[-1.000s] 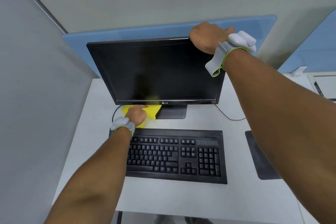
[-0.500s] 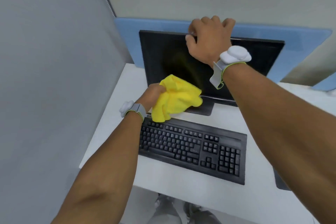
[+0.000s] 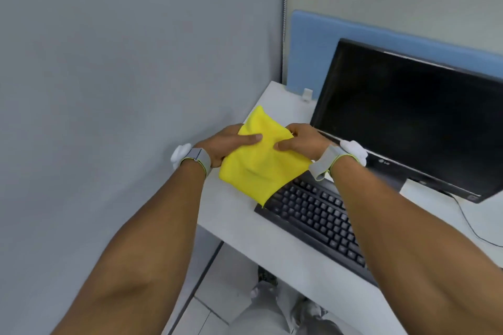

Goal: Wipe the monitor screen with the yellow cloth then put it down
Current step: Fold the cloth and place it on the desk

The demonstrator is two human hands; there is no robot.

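1. Here, mid-frame: the yellow cloth [image 3: 261, 160] is held up between both hands, above the left end of the white table [image 3: 239, 215] and clear of its surface as far as the view shows.
2. Left hand [image 3: 226, 145] grips the cloth's left edge; thumb lies across the top of the fabric, fingers [image 3: 217, 159] curled under and closed on it.
3. Right hand [image 3: 302, 141] grips the right edge in the same way, thumb on top, fingers closed on the cloth. The two thumbs are near each other but apart.
4. Cloth is bunched at its upper corner and hangs to a point at its lower edge, which overlaps the upper left corner of the black keyboard [image 3: 321, 215] in the picture; cannot tell whether it touches.
5. Both wrists carry a grey strap with a white device [image 3: 181, 156].
6. Monitor [image 3: 416, 119] fills the right of the frame, screen dark, tilted in the view, apart from the cloth.
7. Blue partition panel [image 3: 307, 51] stands behind the monitor, upper right; grey wall fills the left of the frame.
8. A thin black cable [image 3: 468, 221] runs over the table at right, below the monitor.
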